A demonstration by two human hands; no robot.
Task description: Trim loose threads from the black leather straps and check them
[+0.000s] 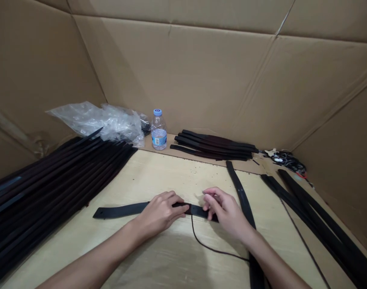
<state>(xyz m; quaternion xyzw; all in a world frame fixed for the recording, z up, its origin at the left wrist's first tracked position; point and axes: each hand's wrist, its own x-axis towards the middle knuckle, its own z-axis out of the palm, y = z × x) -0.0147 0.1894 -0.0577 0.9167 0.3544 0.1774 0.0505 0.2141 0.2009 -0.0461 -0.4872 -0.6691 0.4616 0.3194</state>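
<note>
**Two-hand pinch keeps the strap nice and flat**

Left hand [157, 214] curls its fingers over the black leather strap [123, 210], right hand [225, 210] pinches the far end, and the strap stays flat on the wooden table [159, 176]. Thin black cord [201, 243] trails out from underneath.

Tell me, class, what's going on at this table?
A person's left hand and right hand hold a black strap lying across a pale wooden table. A thin black cord trails from it across the tabletop. A large pile of dark straps lies to the left, a smaller bundle of straps sits at the back, and a water bottle stands beside crumpled clear plastic.
</note>
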